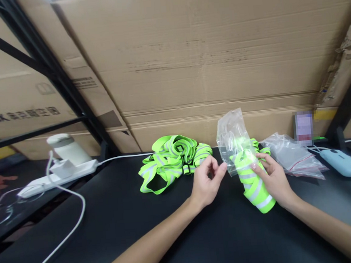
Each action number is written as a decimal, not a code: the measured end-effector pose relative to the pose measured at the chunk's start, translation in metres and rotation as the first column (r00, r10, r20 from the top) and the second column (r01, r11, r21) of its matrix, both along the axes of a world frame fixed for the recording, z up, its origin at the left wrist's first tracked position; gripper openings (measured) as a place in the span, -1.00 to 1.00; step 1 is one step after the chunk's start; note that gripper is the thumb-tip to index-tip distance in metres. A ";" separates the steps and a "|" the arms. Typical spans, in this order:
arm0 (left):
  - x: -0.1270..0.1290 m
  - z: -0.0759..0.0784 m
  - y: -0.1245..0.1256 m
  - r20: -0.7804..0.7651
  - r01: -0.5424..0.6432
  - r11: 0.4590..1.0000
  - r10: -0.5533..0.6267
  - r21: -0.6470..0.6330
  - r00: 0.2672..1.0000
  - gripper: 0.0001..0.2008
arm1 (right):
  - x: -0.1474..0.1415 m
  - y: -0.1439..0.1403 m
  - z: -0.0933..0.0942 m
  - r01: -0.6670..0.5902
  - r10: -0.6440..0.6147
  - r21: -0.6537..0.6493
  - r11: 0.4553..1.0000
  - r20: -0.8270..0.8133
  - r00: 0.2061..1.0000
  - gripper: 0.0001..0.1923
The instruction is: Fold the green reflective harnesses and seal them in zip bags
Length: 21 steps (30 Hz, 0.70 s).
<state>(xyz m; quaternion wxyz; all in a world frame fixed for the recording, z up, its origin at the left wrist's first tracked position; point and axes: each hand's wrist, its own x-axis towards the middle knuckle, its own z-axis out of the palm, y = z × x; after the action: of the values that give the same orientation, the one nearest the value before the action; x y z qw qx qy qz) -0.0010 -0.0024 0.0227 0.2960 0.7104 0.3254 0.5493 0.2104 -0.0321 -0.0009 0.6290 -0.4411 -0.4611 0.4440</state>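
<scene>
Left hand (204, 184) fingers (219, 171) pinched on the edge of a clear plastic bag (232, 139), holding its mouth. Right hand (273, 178) fingers (255, 166) wrapped around a rolled neon-green reflective strap (254, 188), its upper end pushed into the bag, lower end sticking out toward the wrist. Bagging about half done, by the look of it: roll part-way in, bag not closed. Just left, on the black worktop (140, 223), a loose pile of the same straps (171, 160), not bagged. To the right, flat spare bags (293, 156), a pale blue gadget (343, 162). Far left, white power strip (57, 175) and cable.
</scene>
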 end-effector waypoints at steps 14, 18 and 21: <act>0.028 -0.002 -0.016 0.318 0.462 0.822 -0.363 -0.333 0.876 -0.55 | -0.014 -0.010 -0.003 -0.016 -0.013 0.251 0.968 0.113 0.994 -0.67; 0.028 -0.002 -0.017 0.314 0.490 0.804 -0.395 -0.336 0.863 -0.55 | -0.012 -0.010 -0.004 0.004 -0.064 0.266 0.964 0.218 0.974 -0.63; 0.029 -0.004 -0.016 0.322 0.517 0.781 -0.418 -0.351 0.850 -0.57 | -0.009 -0.008 -0.007 0.027 -0.110 0.284 0.959 0.284 0.953 -0.68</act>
<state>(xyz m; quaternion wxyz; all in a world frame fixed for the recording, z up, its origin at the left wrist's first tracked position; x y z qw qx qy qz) 0.0276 -0.0189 0.0186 0.6059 0.6196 0.2135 0.4509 0.2015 -0.0400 -0.0077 0.6233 -0.4264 -0.5919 0.2816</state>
